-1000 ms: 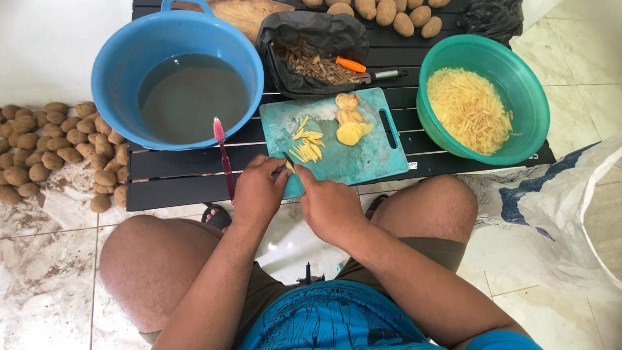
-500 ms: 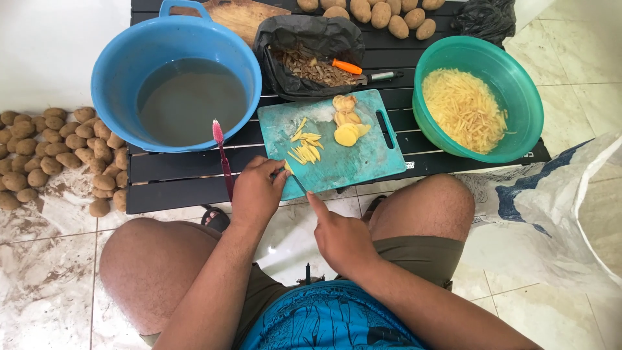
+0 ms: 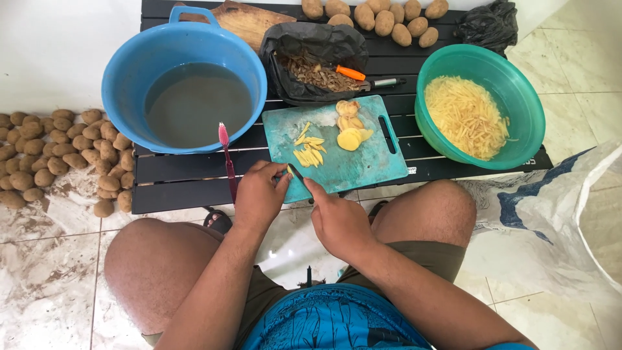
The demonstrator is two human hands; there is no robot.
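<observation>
Black slatted table [image 3: 194,172] on marble floor [image 3: 45,285], teal cutting board [image 3: 350,165], both hands' fingers curled together at its edge

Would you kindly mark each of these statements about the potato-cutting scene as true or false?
1. The blue basin holds murky water. True.
2. The green bowl is empty. False: it holds potato strips.
3. Both hands meet at the near edge of the teal cutting board. True: left hand, right hand.
4. The pink toothbrush lies in the green bowl. False: it lies on the black table.
</observation>
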